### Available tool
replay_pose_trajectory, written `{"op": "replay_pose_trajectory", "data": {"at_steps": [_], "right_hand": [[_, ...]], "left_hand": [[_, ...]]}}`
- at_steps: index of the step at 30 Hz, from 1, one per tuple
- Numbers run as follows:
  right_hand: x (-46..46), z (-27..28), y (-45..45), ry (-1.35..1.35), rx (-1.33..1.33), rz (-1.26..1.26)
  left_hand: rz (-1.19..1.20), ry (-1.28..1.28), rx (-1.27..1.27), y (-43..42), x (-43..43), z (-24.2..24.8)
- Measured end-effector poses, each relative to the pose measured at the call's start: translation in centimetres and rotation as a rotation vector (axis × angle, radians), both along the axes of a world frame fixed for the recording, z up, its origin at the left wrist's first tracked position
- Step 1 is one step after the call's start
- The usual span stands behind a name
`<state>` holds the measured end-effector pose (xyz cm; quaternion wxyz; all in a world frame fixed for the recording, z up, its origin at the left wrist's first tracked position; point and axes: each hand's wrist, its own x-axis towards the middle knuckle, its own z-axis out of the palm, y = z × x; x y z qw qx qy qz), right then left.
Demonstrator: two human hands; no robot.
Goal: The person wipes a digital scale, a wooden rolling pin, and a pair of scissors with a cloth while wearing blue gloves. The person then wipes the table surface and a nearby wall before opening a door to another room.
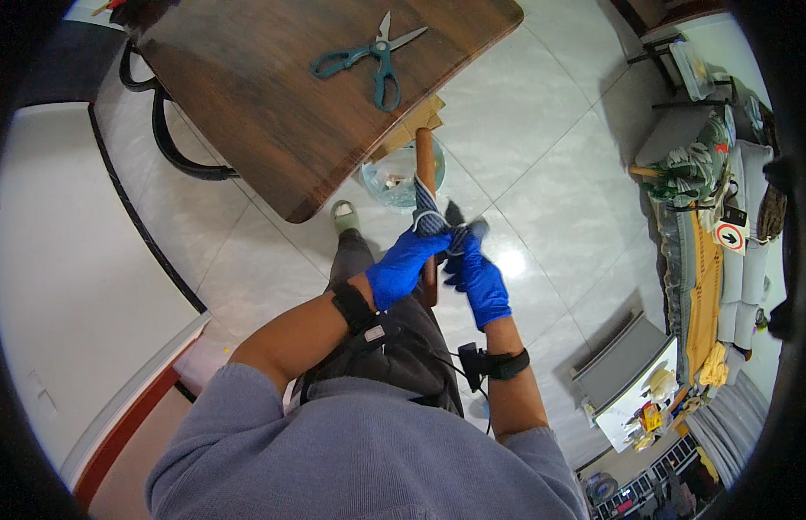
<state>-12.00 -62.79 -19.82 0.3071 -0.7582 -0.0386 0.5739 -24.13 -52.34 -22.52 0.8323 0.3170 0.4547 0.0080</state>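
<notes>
Upright in the picture before my body is a brown wooden rod (pixel 427 156). Dark blue striped cloth (pixel 431 223) is wrapped around its middle, with a white cord or edging looped over it. My left hand (pixel 408 265), in a blue glove, grips the wrapped cloth against the rod. On the other side, my right hand (pixel 479 279), gloved alike, pinches a bunched end of the cloth that sticks out to the right. My fingers hide part of the wrap. Kitchen shears (pixel 371 57) with teal handles lie with blades apart on the wooden table (pixel 247 84).
A clear bin (pixel 403 177) with scraps stands on the tiled floor below the rod. Cardboard (pixel 406 130) juts from under the table edge. A black chair (pixel 182 166) is at left. At right are a sofa with covers (pixel 705 279) and a low table (pixel 627 409) bearing items.
</notes>
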Motion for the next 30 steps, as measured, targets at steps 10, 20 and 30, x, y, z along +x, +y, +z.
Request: {"op": "replay_pose_trajectory", "data": {"at_steps": [10,20,30], "right_hand": [[-0.3,1.1,5.1,-0.189,0.223,0.138],[0.0,6.8,5.1,0.209,0.328,0.569],[-0.6,5.6,3.8,-0.832,0.450,1.000]], "left_hand": [[-0.546,-0.206,0.500,0.0,-2.0,1.8],[-0.835,-0.164,2.255,9.2,-1.9,7.7],[-1.275,0.040,1.732,10.8,-3.8,8.6]]}}
